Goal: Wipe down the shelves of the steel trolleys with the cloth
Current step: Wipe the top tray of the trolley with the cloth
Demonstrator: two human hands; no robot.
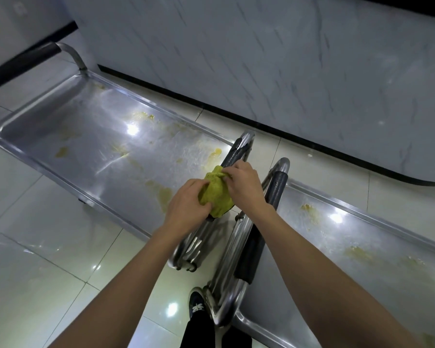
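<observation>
Two steel trolleys stand end to end. The left trolley's top shelf point(86, 136) carries several yellowish smears. The right trolley's shelf point(337, 247) is also stained. A bunched yellow-green cloth point(217, 192) is held above the near end of the left shelf, over the trolley handles. My left hand point(186, 204) grips the cloth from its left and lower side. My right hand point(244, 182) pinches its upper right edge.
The padded handles of the two trolleys point(274, 194) meet in the middle below my hands. A marble-patterned counter wall with a black base point(261, 71) runs behind. Glossy floor tiles point(48, 259) lie to the left. My shoe point(196, 305) shows at the bottom.
</observation>
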